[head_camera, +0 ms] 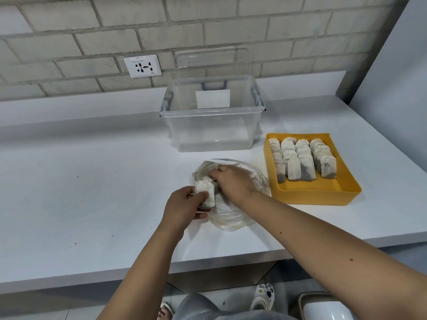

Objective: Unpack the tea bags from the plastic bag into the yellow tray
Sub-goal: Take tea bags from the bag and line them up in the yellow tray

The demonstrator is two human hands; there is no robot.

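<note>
Left hand (184, 205) grips tea bags (206, 192) over the bag (231, 219) near the counter's (80, 181) front edge. Right hand (233, 183) is inside the bag, its grip hidden. The tray (312, 195) sits just right, with open counter to the left.

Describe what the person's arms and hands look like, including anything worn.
Both the left forearm and right forearm are bare, with no sleeve in view. The left hand and right hand wear no gloves; no ring, watch or bracelet shows.
</note>
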